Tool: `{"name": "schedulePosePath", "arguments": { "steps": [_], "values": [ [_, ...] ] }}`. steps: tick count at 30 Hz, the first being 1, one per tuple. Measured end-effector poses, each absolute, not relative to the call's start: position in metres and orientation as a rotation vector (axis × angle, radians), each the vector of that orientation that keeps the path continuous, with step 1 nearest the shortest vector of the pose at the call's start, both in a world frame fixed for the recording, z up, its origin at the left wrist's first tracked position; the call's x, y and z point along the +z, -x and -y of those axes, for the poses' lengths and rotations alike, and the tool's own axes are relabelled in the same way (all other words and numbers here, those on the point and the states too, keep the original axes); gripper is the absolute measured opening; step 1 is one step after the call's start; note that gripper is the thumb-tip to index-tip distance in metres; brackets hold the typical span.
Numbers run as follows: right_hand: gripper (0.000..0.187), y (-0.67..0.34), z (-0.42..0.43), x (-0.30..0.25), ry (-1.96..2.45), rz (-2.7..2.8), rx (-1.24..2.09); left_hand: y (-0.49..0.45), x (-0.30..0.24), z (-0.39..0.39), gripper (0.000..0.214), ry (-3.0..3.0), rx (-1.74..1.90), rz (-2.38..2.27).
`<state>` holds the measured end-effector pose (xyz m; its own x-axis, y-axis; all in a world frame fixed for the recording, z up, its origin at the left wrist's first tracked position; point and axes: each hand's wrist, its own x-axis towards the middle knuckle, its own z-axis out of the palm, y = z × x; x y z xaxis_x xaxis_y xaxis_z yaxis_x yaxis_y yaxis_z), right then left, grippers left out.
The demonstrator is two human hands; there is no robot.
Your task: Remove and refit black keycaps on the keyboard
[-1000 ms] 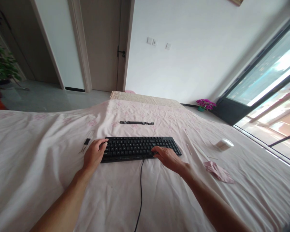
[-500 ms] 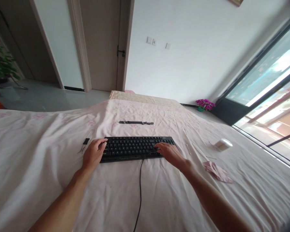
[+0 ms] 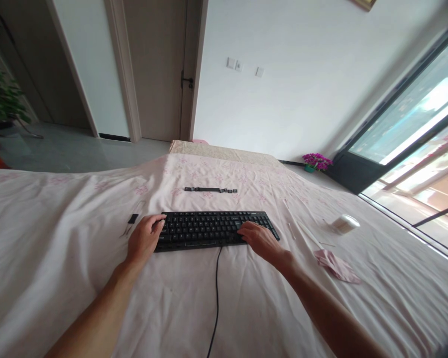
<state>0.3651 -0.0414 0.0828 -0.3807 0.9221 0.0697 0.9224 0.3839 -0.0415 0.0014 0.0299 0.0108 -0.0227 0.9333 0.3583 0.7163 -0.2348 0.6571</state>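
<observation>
A black keyboard [image 3: 201, 229] lies on the bedspread, its front row without keycaps and its cable [image 3: 217, 298] running toward me. My left hand [image 3: 145, 236] grips its left end, thumb and fingers closed at the upper corner. Over the right part of the keys rests my right hand [image 3: 259, 238], fingers bent and drawn together at the lower rows. Whatever is between those fingertips, if anything, is hidden. Beyond the keyboard, loose black keycaps [image 3: 229, 191] lie in a row with the long space bar [image 3: 208, 189].
A small black item [image 3: 133, 218] with thin wire pieces lies left of the keyboard. To the right are a round white container [image 3: 345, 224], thin sticks like cotton swabs [image 3: 291, 230] and a crumpled pink cloth [image 3: 336, 266]. The bedspread [image 3: 171, 308] is wrinkled.
My right hand has shifted slightly left and down over the keys, uncovering more of the keyboard's right end. The left hand stays at the left end.
</observation>
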Motion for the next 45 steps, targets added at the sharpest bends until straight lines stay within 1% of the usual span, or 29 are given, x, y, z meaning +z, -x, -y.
{"name": "schedulePosePath", "arguments": {
  "steps": [11,21,37,45],
  "values": [
    [0.016,-0.372,0.036,0.084,1.906,2.440,0.056,-0.003,0.011,-0.030,0.029,-1.985,1.100,-1.744],
    [0.016,-0.355,0.038,0.079,1.769,2.382,0.011,-0.002,0.013,-0.029,0.030,-1.983,1.107,-1.736],
    [0.016,-0.349,0.038,0.079,1.791,2.397,-0.003,-0.003,0.015,-0.029,0.030,-1.979,1.098,-1.734],
    [0.020,-0.348,0.038,0.078,1.797,2.319,0.027,-0.003,0.014,-0.029,0.030,-1.978,1.109,-1.729]
  ]
}}
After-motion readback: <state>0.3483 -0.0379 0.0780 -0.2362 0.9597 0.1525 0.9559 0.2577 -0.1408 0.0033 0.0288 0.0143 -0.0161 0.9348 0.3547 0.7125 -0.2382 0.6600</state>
